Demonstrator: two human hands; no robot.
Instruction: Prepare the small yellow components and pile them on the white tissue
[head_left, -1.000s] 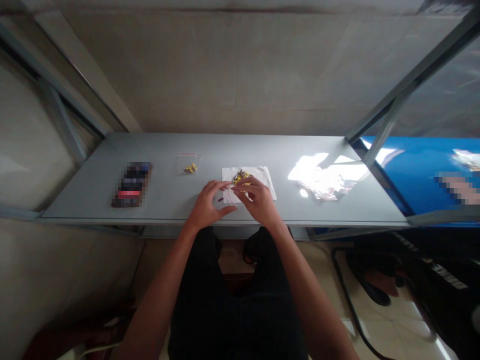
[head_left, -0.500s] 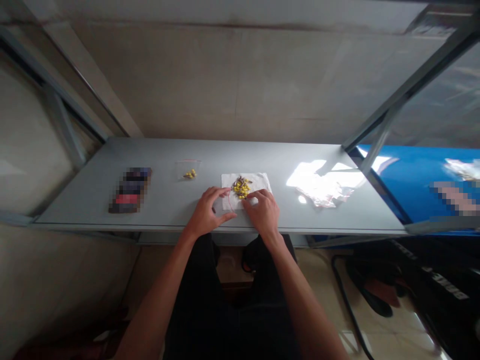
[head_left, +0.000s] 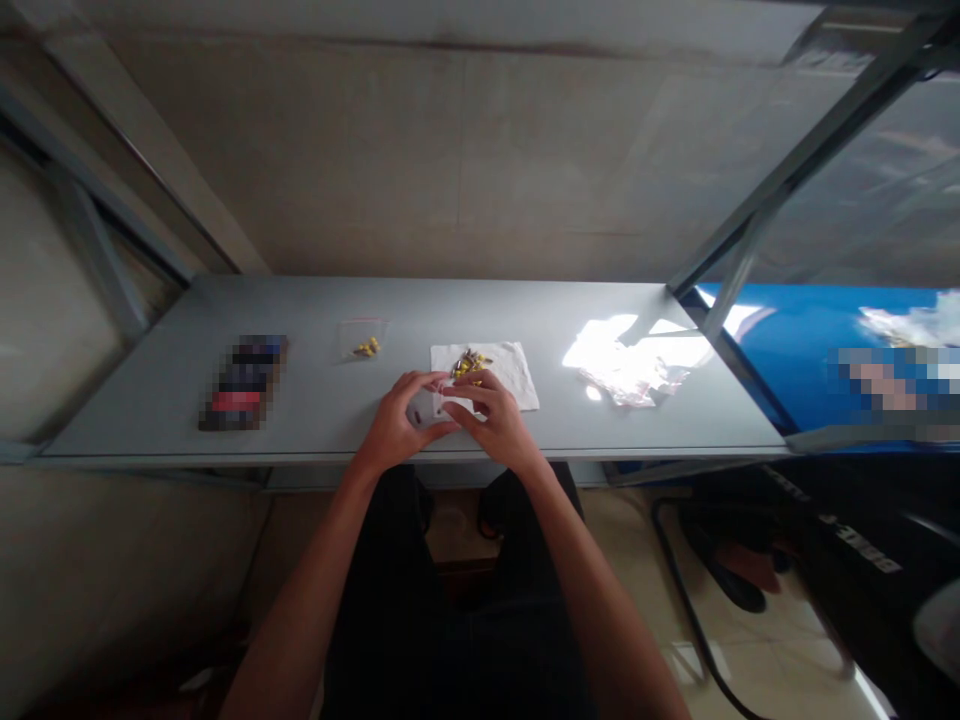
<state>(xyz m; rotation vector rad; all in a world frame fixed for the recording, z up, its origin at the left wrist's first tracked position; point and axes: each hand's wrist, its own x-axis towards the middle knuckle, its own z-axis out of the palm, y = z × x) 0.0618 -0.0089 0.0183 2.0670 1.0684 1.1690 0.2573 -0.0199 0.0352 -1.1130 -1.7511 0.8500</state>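
My left hand (head_left: 394, 428) and my right hand (head_left: 489, 420) meet over the near edge of the grey shelf (head_left: 315, 420), fingers curled around a small clear plastic bag (head_left: 427, 408) held between them. A tiny dark piece shows inside the bag near my left thumb. Just behind my fingers a heap of small yellow and dark parts (head_left: 466, 364) lies on a white paper sheet (head_left: 514, 372). My right fingertips reach the front of that sheet.
A small clear bag with a few yellow parts (head_left: 364, 345) lies to the left. A dark blurred-out packet (head_left: 238, 382) sits further left. Crumpled clear bags (head_left: 628, 372) lie in a sunlit patch at right. Metal frame posts stand beside a blue surface (head_left: 802, 330).
My right hand drew back from the heap on the sheet and closed in on my left hand at the clear bag. The view drifted a little to the right.
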